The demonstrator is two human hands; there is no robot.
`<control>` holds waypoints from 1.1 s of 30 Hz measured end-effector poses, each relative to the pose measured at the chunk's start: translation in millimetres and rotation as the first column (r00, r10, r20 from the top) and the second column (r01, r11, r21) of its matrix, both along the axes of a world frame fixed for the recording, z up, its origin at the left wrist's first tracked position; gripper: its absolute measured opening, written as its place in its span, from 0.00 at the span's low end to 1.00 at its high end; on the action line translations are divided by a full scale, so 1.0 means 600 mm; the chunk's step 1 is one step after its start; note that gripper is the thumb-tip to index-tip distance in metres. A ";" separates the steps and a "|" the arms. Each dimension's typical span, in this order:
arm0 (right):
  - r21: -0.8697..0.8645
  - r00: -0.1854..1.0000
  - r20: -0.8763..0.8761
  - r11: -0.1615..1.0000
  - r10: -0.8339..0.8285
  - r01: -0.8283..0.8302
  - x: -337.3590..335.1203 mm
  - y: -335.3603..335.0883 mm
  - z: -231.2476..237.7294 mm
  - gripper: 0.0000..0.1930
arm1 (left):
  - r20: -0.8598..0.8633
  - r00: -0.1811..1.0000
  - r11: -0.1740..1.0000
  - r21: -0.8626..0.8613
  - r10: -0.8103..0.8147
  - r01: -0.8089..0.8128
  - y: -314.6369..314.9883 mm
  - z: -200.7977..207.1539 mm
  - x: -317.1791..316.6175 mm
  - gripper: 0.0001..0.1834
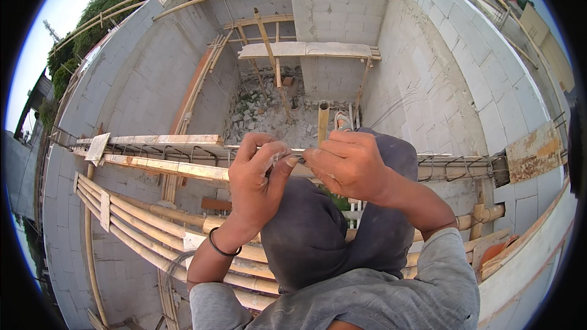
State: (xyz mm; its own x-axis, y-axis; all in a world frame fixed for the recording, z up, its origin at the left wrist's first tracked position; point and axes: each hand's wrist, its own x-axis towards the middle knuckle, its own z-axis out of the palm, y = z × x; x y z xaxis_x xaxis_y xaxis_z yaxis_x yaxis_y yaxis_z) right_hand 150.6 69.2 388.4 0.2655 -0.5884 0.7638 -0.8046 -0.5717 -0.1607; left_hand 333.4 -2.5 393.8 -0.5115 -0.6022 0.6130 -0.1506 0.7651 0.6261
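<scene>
My left hand (260,174) is closed in a pinch above my knees, with thumb and forefinger pressed together. Close beside it, my right hand (350,165) pinches in the same way, its fingertips almost meeting the left ones. Whatever is between the fingertips is too small and hidden to make out; a thin dark bit shows there. Just beyond and below the hands runs a steel rebar cage (177,151) with bent stirrups, lying between wooden form boards (165,166).
Bamboo poles (143,223) form the platform beneath me, with loose thin wire (178,264) on it. Pale block walls (440,67) enclose a deep space with rubble (257,110) at the bottom. An upright bamboo post (323,123) stands beyond my hands. A plank scaffold (306,49) crosses farther off.
</scene>
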 end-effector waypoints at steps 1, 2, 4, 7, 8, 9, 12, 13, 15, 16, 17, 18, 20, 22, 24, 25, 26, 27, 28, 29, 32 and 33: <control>0.006 1.000 0.025 1.000 0.009 -0.009 -0.001 -0.003 0.000 0.12 | 0.025 0.999 0.992 -0.125 0.032 -0.028 0.002 -0.002 0.000 0.09; -0.002 0.999 0.036 1.000 0.011 -0.011 -0.003 -0.003 0.001 0.12 | 0.034 0.998 0.972 -0.229 0.051 -0.042 0.005 -0.005 0.000 0.10; -0.018 0.998 0.067 1.000 0.008 -0.007 -0.005 -0.004 0.002 0.12 | 0.060 0.994 0.920 -0.387 0.086 -0.057 0.005 -0.007 -0.002 0.10; -0.026 0.997 -0.044 0.998 -0.061 0.060 -0.005 0.000 0.001 0.07 | 0.130 0.987 0.900 -0.436 0.089 -0.024 0.002 -0.007 -0.004 0.08; -0.044 0.994 -0.076 0.996 -0.081 0.078 -0.006 0.001 0.001 0.07 | 0.160 0.985 0.927 -0.375 0.057 0.008 -0.001 -0.005 -0.003 0.08; -0.060 0.990 -0.109 0.995 -0.089 0.083 -0.007 0.003 0.000 0.08 | 0.179 0.984 0.956 -0.291 0.011 0.042 -0.003 -0.003 0.000 0.07; -0.147 0.989 -0.144 0.989 -0.041 0.020 -0.010 0.001 0.000 0.09 | 0.178 0.946 0.960 0.122 -0.270 0.252 -0.021 0.008 0.014 0.07; -0.182 0.989 -0.146 0.983 -0.013 -0.014 -0.011 -0.002 0.001 0.10 | 0.105 0.930 0.864 0.419 -0.352 0.279 -0.025 0.011 0.021 0.07; -0.139 0.992 -0.117 0.989 0.035 -0.051 -0.016 -0.002 0.003 0.09 | -0.106 0.898 0.378 0.881 -0.427 0.283 -0.028 0.015 0.031 0.08; -0.134 0.993 -0.098 0.988 0.066 -0.079 -0.020 -0.005 0.004 0.09 | -0.162 0.891 0.350 0.878 -0.424 0.326 -0.028 0.014 0.031 0.09; -0.028 0.992 0.004 0.991 0.129 -0.129 -0.023 -0.007 0.006 0.08 | -0.212 0.880 0.317 0.876 -0.425 0.364 -0.026 0.013 0.030 0.10; 0.057 0.975 0.117 0.979 0.189 -0.196 -0.026 -0.010 0.007 0.08 | -0.263 0.862 0.273 0.873 -0.433 0.403 -0.026 0.013 0.028 0.10; 0.199 0.906 0.326 0.918 0.270 -0.345 -0.031 -0.012 0.010 0.07 | -0.143 0.849 0.662 0.567 -0.508 0.491 -0.025 0.015 0.021 0.10; 0.298 0.807 0.507 0.817 0.302 -0.493 -0.036 -0.011 0.012 0.06 | -0.006 0.857 0.825 0.267 -0.515 0.498 -0.022 0.021 0.018 0.10; 0.391 0.724 0.627 0.687 0.289 -0.612 -0.039 -0.009 0.014 0.07 | 0.121 0.876 0.884 0.086 -0.467 0.460 -0.017 0.031 0.023 0.12; 0.422 0.679 0.682 0.612 0.272 -0.669 -0.040 -0.007 0.015 0.07 | 0.143 0.882 0.893 0.042 -0.448 0.447 -0.014 0.035 0.025 0.12; 0.419 0.644 0.718 0.575 0.263 -0.702 -0.039 -0.006 0.015 0.07 | 0.164 0.889 0.901 -0.003 -0.427 0.434 -0.009 0.036 0.027 0.13; 0.413 0.608 0.754 0.538 0.250 -0.734 -0.036 -0.006 0.015 0.07 | 0.186 0.895 0.909 -0.025 -0.404 0.416 -0.006 0.037 0.029 0.14; 0.405 0.570 0.787 0.501 0.234 -0.765 -0.033 -0.005 0.014 0.08 | 0.156 0.902 0.909 -0.052 -0.402 0.414 -0.006 0.035 0.028 0.13; 0.414 0.616 0.746 0.550 0.251 -0.725 -0.030 -0.004 0.013 0.07 | 0.128 0.908 0.911 -0.056 -0.399 0.408 -0.005 0.032 0.027 0.12; 0.395 0.762 0.584 0.723 0.279 -0.567 -0.021 0.002 0.010 0.07 | 0.007 0.896 0.895 0.045 -0.444 0.443 -0.019 0.019 0.020 0.12; 0.361 0.816 0.508 0.793 0.275 -0.491 -0.018 0.004 0.008 0.07 | -0.055 0.886 0.881 0.100 -0.460 0.463 -0.024 0.015 0.018 0.13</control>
